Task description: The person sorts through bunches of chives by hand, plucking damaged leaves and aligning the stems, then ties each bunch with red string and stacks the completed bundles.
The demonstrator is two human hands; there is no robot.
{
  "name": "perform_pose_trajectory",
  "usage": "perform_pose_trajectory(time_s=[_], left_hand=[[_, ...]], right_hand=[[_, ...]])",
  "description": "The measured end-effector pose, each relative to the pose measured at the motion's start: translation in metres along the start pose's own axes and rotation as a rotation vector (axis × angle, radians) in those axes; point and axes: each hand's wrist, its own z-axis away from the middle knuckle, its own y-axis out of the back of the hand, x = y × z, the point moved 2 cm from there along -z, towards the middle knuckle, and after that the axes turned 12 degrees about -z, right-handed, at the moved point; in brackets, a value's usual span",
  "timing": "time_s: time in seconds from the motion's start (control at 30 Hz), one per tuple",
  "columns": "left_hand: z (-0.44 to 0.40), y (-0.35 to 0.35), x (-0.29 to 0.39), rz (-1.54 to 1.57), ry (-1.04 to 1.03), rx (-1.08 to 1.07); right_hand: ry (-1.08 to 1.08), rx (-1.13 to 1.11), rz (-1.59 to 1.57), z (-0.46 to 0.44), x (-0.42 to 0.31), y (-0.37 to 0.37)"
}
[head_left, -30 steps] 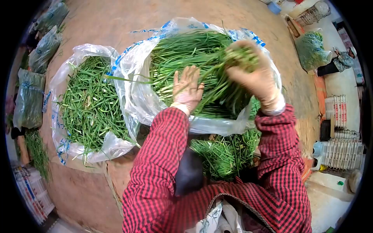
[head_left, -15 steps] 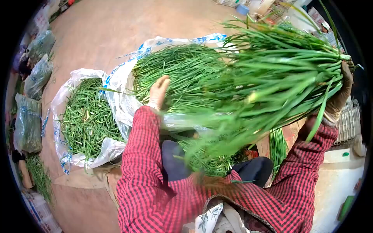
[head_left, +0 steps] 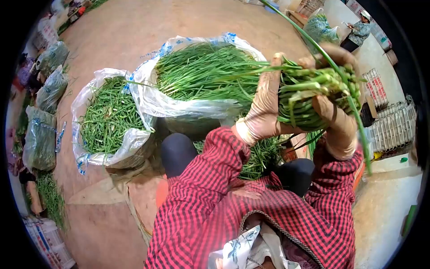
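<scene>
A thick bunch of long green chives (head_left: pixel 309 89) is held up in front of me at the right, cut stem ends toward my face. My right hand (head_left: pixel 338 116), in a thin pale glove, is wrapped round the bunch from the right, fingers over the top and thumb on the stems. On its left side my left hand (head_left: pixel 264 101), gloved too, closes against the stems; some of its fingers are hidden. One long loose leaf (head_left: pixel 338 67) slants across the bunch. Behind it, a white plastic bag (head_left: pixel 179 106) holds long chives (head_left: pixel 206 71) laid flat.
To the left, a second plastic bag (head_left: pixel 134 143) contains short trimmed green pieces (head_left: pixel 109 119). More greens (head_left: pixel 260 157) lie between my knees. Filled bags (head_left: pixel 39 139) line the left side. Crates (head_left: pixel 394 125) stand at right, and another person (head_left: pixel 358 33) sits at the far right.
The bunch has turned, bringing its stem ends round toward me. My left hand has moved right from beside the bag onto the bunch. My right hand has shifted slightly left.
</scene>
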Motion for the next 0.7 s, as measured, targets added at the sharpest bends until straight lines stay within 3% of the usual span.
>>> perform_pose_trajectory(time_s=[0.07, 0.13, 0.17, 0.23, 0.27, 0.3, 0.33, 0.4, 0.5, 0.6, 0.7], left_hand=[[0.007, -0.01, -0.01, 0.008, -0.017, 0.044], [0.014, -0.012, -0.03, 0.023, 0.006, 0.125], [0.019, -0.012, -0.043, 0.042, 0.033, 0.172], [0.031, -0.005, -0.072, 0.12, 0.104, 0.275], [0.038, 0.003, -0.094, 0.19, 0.139, 0.327], [0.047, 0.012, -0.116, 0.276, 0.181, 0.371], [0.062, -0.004, -0.071, 0.343, 0.177, 0.556], [0.084, 0.01, -0.117, 0.762, 0.333, 0.557], [0.123, 0.002, -0.159, 0.942, 0.57, 0.579], [0.143, -0.024, -0.184, 1.021, 0.777, 0.554], [0.145, -0.052, -0.207, 1.048, 0.791, 0.494]], right_hand=[[0.051, -0.123, -0.008, -0.008, -0.01, -0.013], [0.078, -0.154, -0.22, -0.017, 0.009, -0.011], [-0.051, -0.112, -0.252, -0.014, 0.012, -0.016], [-0.156, -0.137, -0.113, -0.001, 0.032, -0.012], [-0.189, -0.232, 0.216, 0.021, 0.056, 0.003], [-0.335, -0.27, 0.124, 0.049, 0.072, 0.007], [-0.387, -0.352, 0.301, 0.082, 0.087, 0.017], [-0.814, -0.336, 0.224, 0.159, 0.108, 0.028], [-1.175, -0.116, -0.285, 0.221, 0.118, 0.028], [-1.49, -0.142, -0.08, 0.212, 0.106, 0.067], [-1.646, -0.369, 0.101, 0.168, 0.095, 0.105]])
